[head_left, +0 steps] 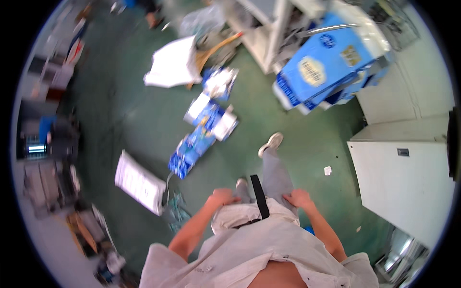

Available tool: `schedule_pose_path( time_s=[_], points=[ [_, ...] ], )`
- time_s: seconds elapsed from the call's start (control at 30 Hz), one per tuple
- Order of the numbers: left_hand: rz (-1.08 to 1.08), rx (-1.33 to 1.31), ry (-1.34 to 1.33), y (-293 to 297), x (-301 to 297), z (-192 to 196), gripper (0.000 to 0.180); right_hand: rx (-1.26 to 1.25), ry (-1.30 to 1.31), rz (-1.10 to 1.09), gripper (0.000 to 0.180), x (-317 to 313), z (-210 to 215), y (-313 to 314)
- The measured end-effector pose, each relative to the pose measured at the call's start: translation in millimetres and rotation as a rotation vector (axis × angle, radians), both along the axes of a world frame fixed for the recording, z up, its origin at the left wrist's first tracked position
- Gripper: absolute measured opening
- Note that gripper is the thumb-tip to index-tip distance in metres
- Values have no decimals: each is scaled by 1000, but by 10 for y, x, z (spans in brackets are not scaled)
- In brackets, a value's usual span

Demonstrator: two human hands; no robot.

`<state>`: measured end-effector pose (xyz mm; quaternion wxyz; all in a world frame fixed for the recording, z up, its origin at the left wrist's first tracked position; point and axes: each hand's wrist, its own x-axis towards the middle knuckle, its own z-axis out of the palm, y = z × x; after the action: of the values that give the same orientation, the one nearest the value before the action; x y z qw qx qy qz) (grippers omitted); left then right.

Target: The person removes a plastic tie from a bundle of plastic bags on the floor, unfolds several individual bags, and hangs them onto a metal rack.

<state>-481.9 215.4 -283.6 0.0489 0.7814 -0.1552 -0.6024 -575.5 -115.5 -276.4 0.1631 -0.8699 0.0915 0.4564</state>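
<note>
I look straight down my own body at a green floor [134,120]. My left hand [223,196] rests at my waist, fingers curled against the hem of my pale shirt [254,240]. My right hand [297,197] lies against my right hip in the same way. Neither hand holds a separate object. A black strap [259,194] hangs between them. One foot in a light shoe [271,143] steps forward in grey trousers.
Flattened blue-and-white cartons [204,132] lie scattered ahead on the floor, with a white sack [174,62] beyond and another [139,182] at left. Stacked blue boxes [326,67] sit upper right. A white cabinet [403,177] stands at right. Cluttered machines [43,144] line the left.
</note>
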Motion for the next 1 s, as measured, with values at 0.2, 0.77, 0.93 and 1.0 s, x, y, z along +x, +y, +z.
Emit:
schedule_pose_path(
  time_s=[0.2, 0.77, 0.93, 1.0],
  points=[
    [287, -252, 260, 873, -975, -204, 55, 371, 195, -163, 37, -816, 28, 516],
    [565, -401, 679, 1224, -2598, -47, 31, 873, 1068, 144, 26, -2674, -10, 1223],
    [913, -317, 385, 1478, -2096, -1616, 25, 998, 1351, -15, 33, -2797, -671, 1270],
    [918, -296, 284, 1676, -1828, -2573, 24, 999, 1002, -333, 28, -2710, -1171, 1166]
  ],
)
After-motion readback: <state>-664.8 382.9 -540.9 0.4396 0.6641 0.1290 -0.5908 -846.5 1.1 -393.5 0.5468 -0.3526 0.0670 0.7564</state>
